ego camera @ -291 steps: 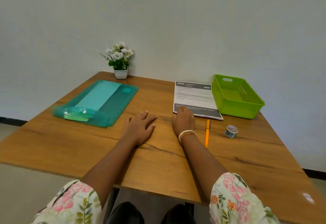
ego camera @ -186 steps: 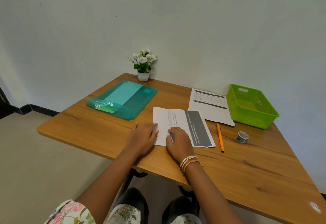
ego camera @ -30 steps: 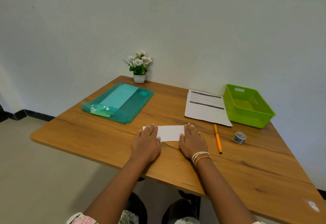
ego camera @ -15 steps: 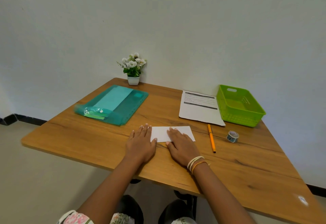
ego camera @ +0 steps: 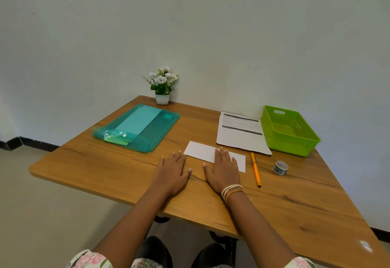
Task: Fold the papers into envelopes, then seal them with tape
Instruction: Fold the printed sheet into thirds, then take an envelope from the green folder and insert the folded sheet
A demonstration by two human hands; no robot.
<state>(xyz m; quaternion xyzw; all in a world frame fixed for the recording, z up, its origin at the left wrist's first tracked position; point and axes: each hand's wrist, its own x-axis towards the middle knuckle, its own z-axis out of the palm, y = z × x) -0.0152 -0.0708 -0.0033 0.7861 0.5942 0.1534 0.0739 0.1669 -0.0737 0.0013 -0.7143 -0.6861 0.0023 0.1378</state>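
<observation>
Your right hand (ego camera: 223, 170) is pressing flat, fingers straight, on the folded paper (ego camera: 202, 151) lying mid-desk (ego camera: 105, 166); your left hand (ego camera: 172, 171) is resting flat beside it. The green basket (ego camera: 295, 145) is sitting by the printed sheets (ego camera: 238, 136), tape roll (ego camera: 280, 167) near.

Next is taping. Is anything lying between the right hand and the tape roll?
Yes. The orange pen lies on the table between the right hand, which rests flat on the folded paper, and the tape roll. It is low and thin, so the hand can likely pass over it.
</observation>
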